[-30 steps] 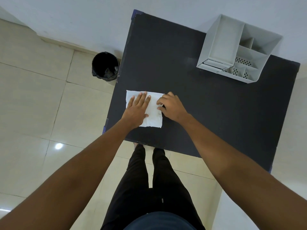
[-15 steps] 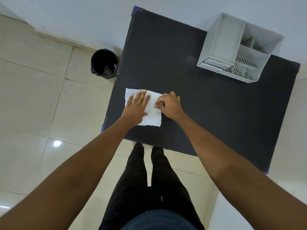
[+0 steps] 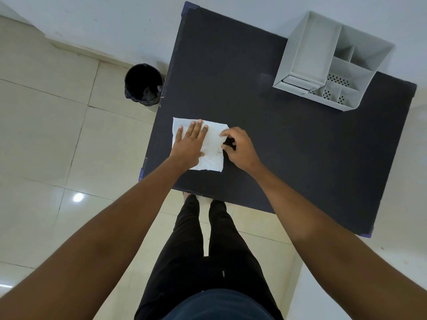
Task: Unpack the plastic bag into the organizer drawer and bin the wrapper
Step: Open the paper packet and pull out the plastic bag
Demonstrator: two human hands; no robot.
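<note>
A flat white plastic bag (image 3: 213, 148) lies on the black table (image 3: 288, 144) near its front left corner. My left hand (image 3: 190, 144) rests flat on the bag's left half, fingers spread, pressing it down. My right hand (image 3: 238, 146) pinches the bag's right edge between thumb and fingertips. What the bag holds is hidden. The grey desk organizer (image 3: 332, 65) stands at the table's far right; its small drawer (image 3: 298, 82) at the lower front looks closed. A black-lined waste bin (image 3: 143, 84) stands on the floor left of the table.
The table's left edge runs close to the bag, with the tiled floor (image 3: 57, 135) below. A white wall (image 3: 115, 24) is behind the table and bin. My legs in black trousers (image 3: 208, 250) stand at the table's front edge.
My right hand's fingers have shifted slightly on the bag's right edge, closing into a pinch. The left hand stays flat on the bag. The camera view has drifted a little.
</note>
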